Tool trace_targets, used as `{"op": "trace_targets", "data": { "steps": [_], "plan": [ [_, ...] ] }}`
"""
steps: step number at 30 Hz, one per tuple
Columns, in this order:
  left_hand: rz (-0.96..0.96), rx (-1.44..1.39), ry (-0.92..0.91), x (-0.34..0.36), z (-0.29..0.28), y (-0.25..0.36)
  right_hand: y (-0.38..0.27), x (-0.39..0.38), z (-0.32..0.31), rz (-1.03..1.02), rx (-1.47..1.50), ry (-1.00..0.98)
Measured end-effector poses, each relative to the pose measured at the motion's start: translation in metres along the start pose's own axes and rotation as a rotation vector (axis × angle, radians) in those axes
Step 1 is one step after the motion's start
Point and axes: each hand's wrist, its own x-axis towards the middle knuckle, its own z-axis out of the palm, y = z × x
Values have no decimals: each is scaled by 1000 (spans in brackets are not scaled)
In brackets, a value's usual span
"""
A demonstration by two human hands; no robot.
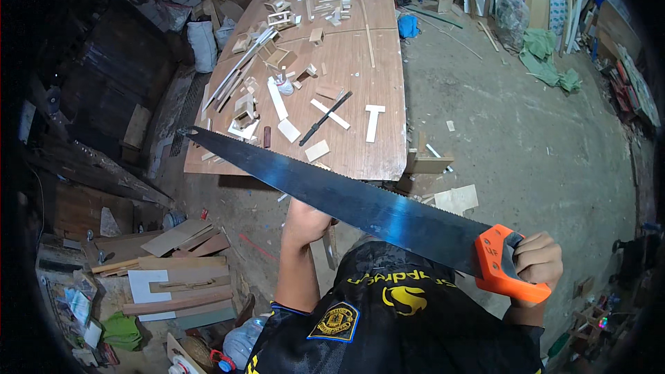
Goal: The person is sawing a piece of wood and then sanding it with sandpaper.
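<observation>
Orange-handled handsaw (374,213) slants across the frame's middle, your right hand (538,260) clenched round its handle (490,271). Your left hand (309,221) is partly hidden behind the blade (277,172), its grip unclear; a careless twist could roll the teeth onto it.

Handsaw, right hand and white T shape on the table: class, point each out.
Handsaw (364,206): head view, middle of the blade.
Right hand (538,259): head view, curled fingers.
White T shape (373,123): head view, its stem.
</observation>
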Motion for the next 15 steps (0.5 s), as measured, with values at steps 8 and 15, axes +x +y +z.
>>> {"op": "trace_targets", "data": {
  "steps": [8, 15],
  "plan": [
    [-14, 195, 107, -33, -17, 9, -3, 4, 8, -68, 24, -183],
    [176, 413, 10, -39, -8, 38, -5, 18, 25, -53, -2, -330]
  ]
}}
